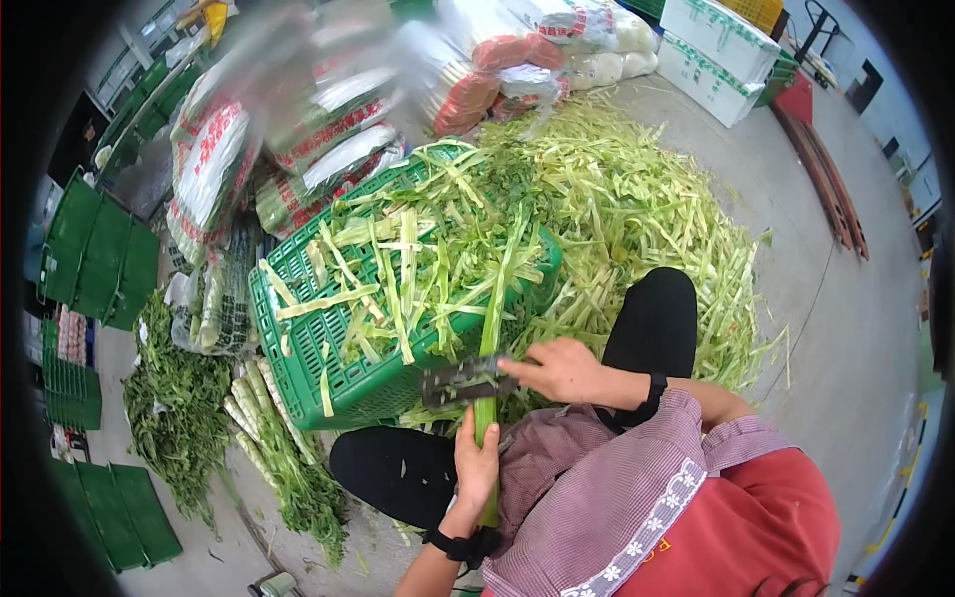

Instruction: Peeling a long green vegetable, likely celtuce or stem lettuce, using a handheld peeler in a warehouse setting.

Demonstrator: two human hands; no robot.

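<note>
A long green stalk (490, 336), with my left hand (476, 459) closed round its lower part, rests its far end on an upturned green plastic crate (358, 373). My right hand (559, 371) grips the end of a dark, wide-bladed knife or peeler (459, 380), which lies across the stalk just above my left hand. Its exact type cannot be told. Cut stalk strips and leafy scraps (406, 283) are strewn over the crate.
A large heap of pale green peelings (627, 194) spreads beyond my right knee. Leafy stalks (268, 425) and dark greens (175, 403) lie left of the crate. Wrapped vegetable bags (216, 164), white foam boxes (716, 52) and red pallet-jack forks (821, 172) stand farther off.
</note>
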